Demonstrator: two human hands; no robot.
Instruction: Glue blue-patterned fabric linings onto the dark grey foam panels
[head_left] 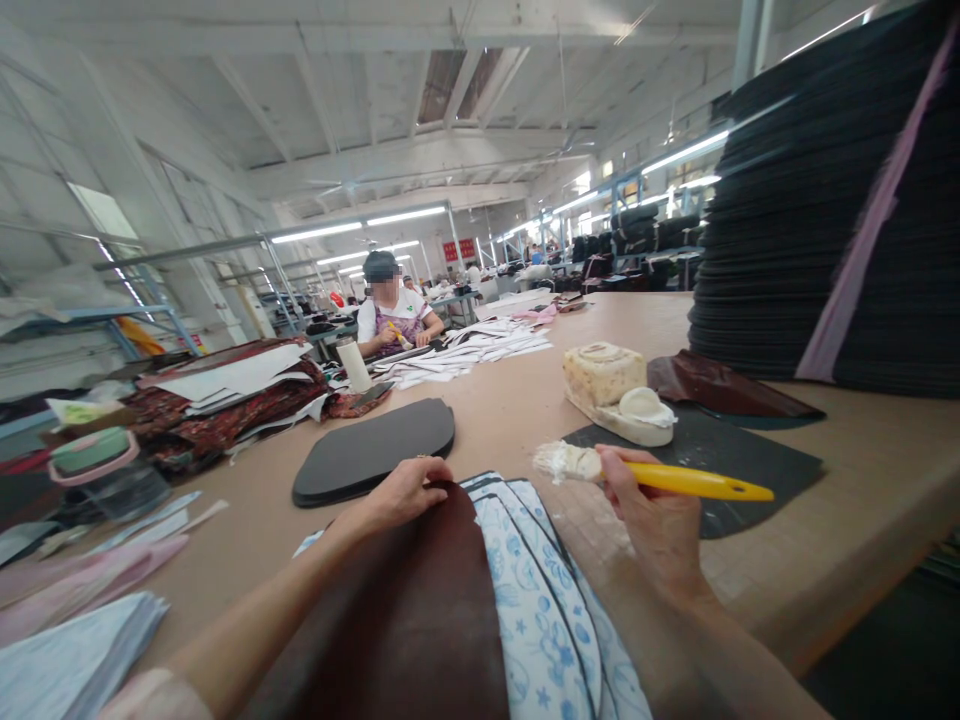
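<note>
My left hand (409,492) rests with curled fingers on the top edge of a dark brown leather piece (409,620) lying in front of me. Under it, several blue-and-white patterned pieces (536,600) fan out to the right. My right hand (652,520) is closed around a yellow-handled brush (675,482) whose white, glue-laden bristles (562,460) point left, just above the table beyond the patterned pieces. A white glue dish with a lumpy block (619,395) sits behind the brush on a dark mat (750,460).
A black oval piece (375,448) lies beyond my left hand. A tall stack of black pieces (825,220) stands at the right. Piles of fabric and paper (225,395) sit at the left, with a white bottle (352,362). Another person (394,310) works at the far end.
</note>
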